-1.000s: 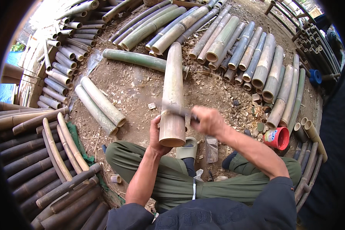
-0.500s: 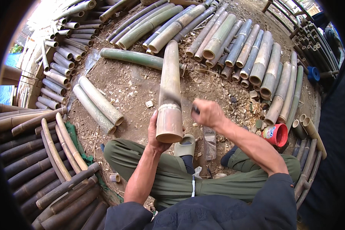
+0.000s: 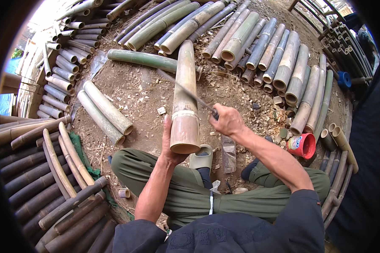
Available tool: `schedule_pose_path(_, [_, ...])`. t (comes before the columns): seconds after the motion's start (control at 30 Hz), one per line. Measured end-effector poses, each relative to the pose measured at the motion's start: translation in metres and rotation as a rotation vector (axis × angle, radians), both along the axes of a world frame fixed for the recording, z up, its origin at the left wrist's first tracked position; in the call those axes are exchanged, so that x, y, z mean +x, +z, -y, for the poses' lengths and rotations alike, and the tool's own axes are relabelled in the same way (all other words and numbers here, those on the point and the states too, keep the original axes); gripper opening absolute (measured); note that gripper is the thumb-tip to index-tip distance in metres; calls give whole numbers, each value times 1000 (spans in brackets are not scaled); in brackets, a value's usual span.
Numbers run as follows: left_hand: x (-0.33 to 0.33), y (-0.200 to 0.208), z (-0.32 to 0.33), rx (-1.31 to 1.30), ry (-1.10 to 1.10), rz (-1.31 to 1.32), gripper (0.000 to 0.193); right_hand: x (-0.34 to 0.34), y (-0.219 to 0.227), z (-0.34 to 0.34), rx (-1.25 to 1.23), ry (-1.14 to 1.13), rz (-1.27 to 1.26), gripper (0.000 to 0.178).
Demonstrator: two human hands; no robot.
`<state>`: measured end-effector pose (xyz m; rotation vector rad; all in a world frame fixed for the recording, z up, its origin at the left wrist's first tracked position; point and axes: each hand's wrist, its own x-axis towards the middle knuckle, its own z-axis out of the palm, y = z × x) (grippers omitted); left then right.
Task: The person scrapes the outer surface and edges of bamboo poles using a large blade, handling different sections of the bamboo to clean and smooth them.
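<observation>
In front of me a thick, pale bamboo tube (image 3: 185, 88) stands tilted away, its cut open end toward me and a ring-shaped node above that end. My left hand (image 3: 169, 141) closes round the near end, thumb along the left side and fingers partly hidden behind it. My right hand (image 3: 228, 120), just right of the tube, grips the dark handle of a long thin blade (image 3: 183, 89). The blade slants up and left across the tube above the node; whether it is a file or a knife I cannot tell.
Rows of bamboo tubes (image 3: 287, 63) lie beyond, with more stacked at the left. Two pale tubes (image 3: 107, 107) and a green tube (image 3: 145, 60) rest on the chip-strewn ground. At the right is a red tub (image 3: 302, 145). Dark poles (image 3: 33, 181) fill the lower left.
The blade, blurred before, now shows clearly across the tube above the node. My right hand has shifted slightly left and turned. My left hand keeps its hold on the tube.
</observation>
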<state>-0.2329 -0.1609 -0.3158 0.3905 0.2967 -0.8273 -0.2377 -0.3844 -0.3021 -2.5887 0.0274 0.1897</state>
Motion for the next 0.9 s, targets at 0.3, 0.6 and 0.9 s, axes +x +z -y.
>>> schedule_pose_path(0.3, [5,5,-1,70,16,-5,71,-4,2,-2,77,84,118,12])
schedule_pose_path(0.6, [5,13,-1,115,-24,-11,65,-1,14,-4,101,138,126,21])
schedule_pose_path(0.9, [0,4,1,77,-25,8,73,-17,24,-16,185,311,346,20])
